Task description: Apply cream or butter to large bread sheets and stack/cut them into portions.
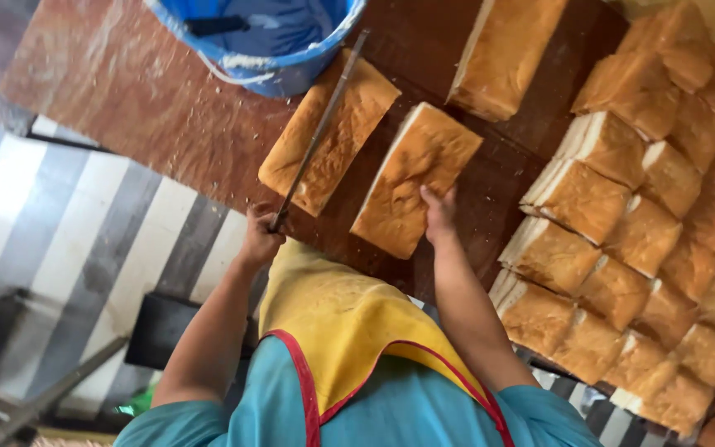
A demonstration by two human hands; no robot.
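Note:
My left hand (260,237) is closed around the handle of a long thin knife (320,128). The blade slants up and right across a golden loaf (349,112) lying on the brown table (126,99). My right hand (439,217) rests with fingers flat on the near end of a second loaf (411,165), which lies beside the first with its pale cut side facing left. A yellow apron with red trim (337,323) over a teal shirt fills the bottom of the view.
A blue bucket (258,41) stands at the table's far edge, touching the first loaf. A third loaf (506,54) lies at the top. Several cut bread blocks (647,215) are packed in rows on the right. Grey and white striped floor (68,223) lies to the left.

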